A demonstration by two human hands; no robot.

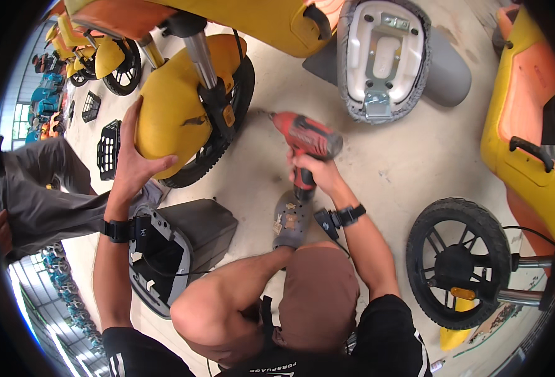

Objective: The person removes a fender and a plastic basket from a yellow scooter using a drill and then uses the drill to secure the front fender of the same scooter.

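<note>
A yellow front fender (164,113) sits over the black tyre (243,94) of a scooter's front wheel, beside a silver fork tube (200,60). My left hand (136,160) grips the fender's near left side, thumb spread from the fingers. The fingertips are partly hidden behind its edge. In my right hand (312,168) is a red and black cordless drill (309,135), held by its handle. Its tip points left toward the wheel and stands apart from it. The drill is slightly blurred.
Upside down on the floor at the top right lies a scooter seat (387,69). A grey plastic bin (208,235) stands left of my knee. Another wheel (458,264) and yellow-orange body (529,119) stand at right. Black baskets (108,149) lie at left, near another person's trousers (51,195).
</note>
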